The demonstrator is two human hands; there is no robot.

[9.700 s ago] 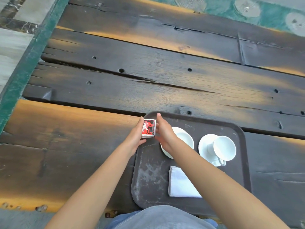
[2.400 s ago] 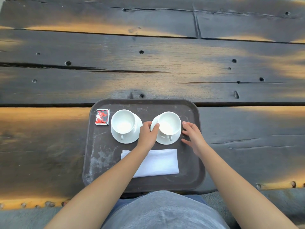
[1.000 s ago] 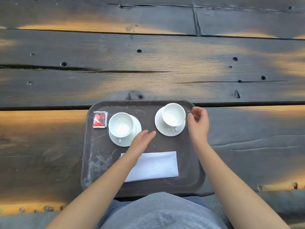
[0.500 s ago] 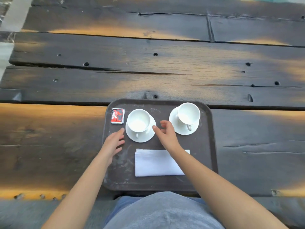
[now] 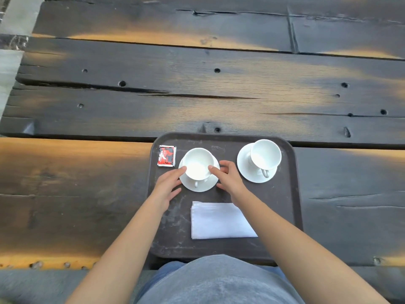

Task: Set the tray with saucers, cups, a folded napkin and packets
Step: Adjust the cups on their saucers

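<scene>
Flanks the left cup (image 5: 198, 164) on its saucer (image 5: 199, 185) near the tray's (image 5: 289, 194) far left corner with left hand (image 5: 167, 185) and right hand (image 5: 229, 178), fingers (image 5: 178, 172) nearly straight, touching, gripping nothing; risks knocking it into the packet (image 5: 167, 156) through uneven pushing.

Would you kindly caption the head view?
Left hand and right hand touch the left white ceramic cup on a dark brown tray.

Tray (image 5: 285, 205): packet (image 5: 167, 156), left cup (image 5: 198, 164), right cup (image 5: 265, 155) in row behind napkin (image 5: 219, 221).

white cups (image 5: 198, 164) on saucers (image 5: 203, 187), brown tray (image 5: 285, 205)
</scene>
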